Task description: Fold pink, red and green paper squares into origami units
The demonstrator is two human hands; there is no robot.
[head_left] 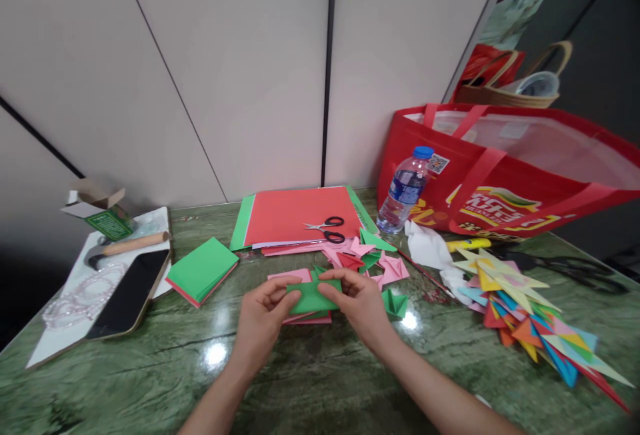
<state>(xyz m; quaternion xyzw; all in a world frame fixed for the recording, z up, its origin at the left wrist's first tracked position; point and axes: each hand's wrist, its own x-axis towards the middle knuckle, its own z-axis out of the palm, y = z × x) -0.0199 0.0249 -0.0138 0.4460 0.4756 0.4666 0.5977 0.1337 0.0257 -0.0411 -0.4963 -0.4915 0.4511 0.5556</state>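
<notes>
A small folded green paper (313, 298) is pinched between my two hands in the middle of the table. My left hand (266, 305) grips its left end, thumb in front and fingers behind. At the right end, my right hand (359, 298) presses it with the thumb and fingertips. Pink paper (313, 318) lies on the table beneath and behind it. Just beyond my right hand sit several folded pink and green pieces, among them a pink one (393, 267) and a green one (395, 304).
Scissors (327, 228) rest on red paper sheets (300, 212) at the back. A stack of green paper (203, 268) and a phone (131, 295) lie left. Toward the right stand a water bottle (404, 192) and a red bag (500, 175), with colourful folded paper (537, 325) in front.
</notes>
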